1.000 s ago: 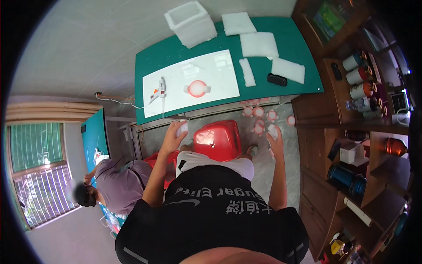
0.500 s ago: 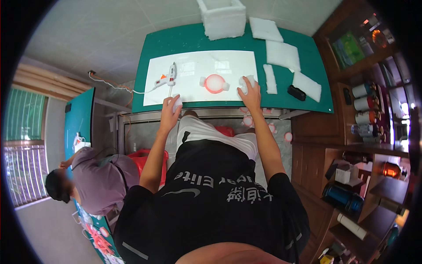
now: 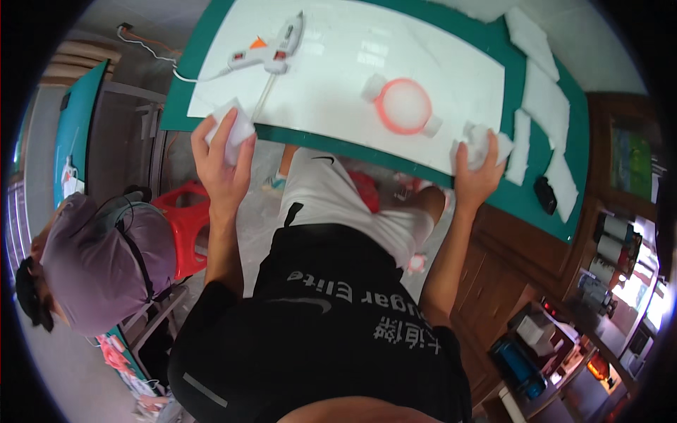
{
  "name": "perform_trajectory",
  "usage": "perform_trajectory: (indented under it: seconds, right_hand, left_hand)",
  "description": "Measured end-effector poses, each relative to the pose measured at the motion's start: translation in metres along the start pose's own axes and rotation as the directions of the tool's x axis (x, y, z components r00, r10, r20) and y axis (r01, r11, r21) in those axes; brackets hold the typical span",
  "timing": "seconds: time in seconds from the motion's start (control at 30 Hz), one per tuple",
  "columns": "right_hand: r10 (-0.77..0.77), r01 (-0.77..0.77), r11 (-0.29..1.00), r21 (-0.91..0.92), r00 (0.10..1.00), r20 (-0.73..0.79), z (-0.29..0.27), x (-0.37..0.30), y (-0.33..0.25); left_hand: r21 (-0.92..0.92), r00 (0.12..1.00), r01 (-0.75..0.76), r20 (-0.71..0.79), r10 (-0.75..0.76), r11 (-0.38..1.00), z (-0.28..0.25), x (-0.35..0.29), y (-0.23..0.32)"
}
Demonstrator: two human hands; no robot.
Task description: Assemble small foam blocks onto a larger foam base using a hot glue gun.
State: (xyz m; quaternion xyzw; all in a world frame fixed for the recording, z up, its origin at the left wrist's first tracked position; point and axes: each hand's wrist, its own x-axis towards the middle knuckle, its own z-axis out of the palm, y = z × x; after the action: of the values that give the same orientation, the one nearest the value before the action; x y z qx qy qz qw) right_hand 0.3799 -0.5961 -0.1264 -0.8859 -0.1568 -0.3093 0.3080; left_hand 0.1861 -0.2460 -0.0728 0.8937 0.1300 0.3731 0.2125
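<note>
My left hand [image 3: 224, 166] is raised at the table's near edge, its fingers closed on a thin white piece [image 3: 238, 137] with angular edges. At the right end of the white board, my right hand [image 3: 479, 176] grips a rough white foam chunk [image 3: 478, 143]. Between the hands lies a round pink-rimmed piece [image 3: 403, 106] with a white middle and a small white block at each of two sides. A white glue gun [image 3: 276, 51] with an orange trigger rests on the board, nearer my left hand.
The glossy white board [image 3: 338, 77] covers much of the green table [image 3: 317, 137]. White foam sheets [image 3: 543, 99] and a black case [image 3: 544, 195] lie at the right. A red stool [image 3: 185, 225] and a seated person [image 3: 106, 261] are at my left. Dark wooden shelves [image 3: 564, 317] stand at right.
The view has tilted and come nearer the table. My left hand has lifted its white piece off the board's edge area; my right hand still grips its foam. The pink-rimmed piece and glue gun stay put.
</note>
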Motion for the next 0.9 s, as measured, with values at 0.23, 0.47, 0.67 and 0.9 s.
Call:
perform_trajectory:
  seconds: [0.23, 0.47, 0.67, 0.9]
  right_hand:
    - [-0.022, 0.024, 0.993, -0.120, 1.000, 0.014, -0.002, 0.003, 0.005]
    - [0.019, -0.021, 0.993, -0.113, 1.000, -0.016, -0.006, 0.001, 0.008]
    - [0.132, -0.130, 0.986, -0.104, 0.991, 0.013, 0.001, -0.007, -0.003]
    - [0.161, -0.163, 0.983, -0.089, 0.987, -0.023, -0.020, -0.009, -0.013]
  left_hand:
    - [-0.199, 0.990, -0.132, 0.015, 0.138, 0.971, 0.021, 0.024, -0.015]
    - [-0.392, 0.988, -0.104, 0.066, 0.141, 0.914, 0.031, 0.013, -0.022]
    - [-0.411, 0.972, -0.149, 0.107, 0.209, 0.899, 0.017, 0.008, -0.043]
    - [-0.441, 0.956, -0.173, 0.139, 0.257, 0.881, 0.012, 0.008, -0.031]
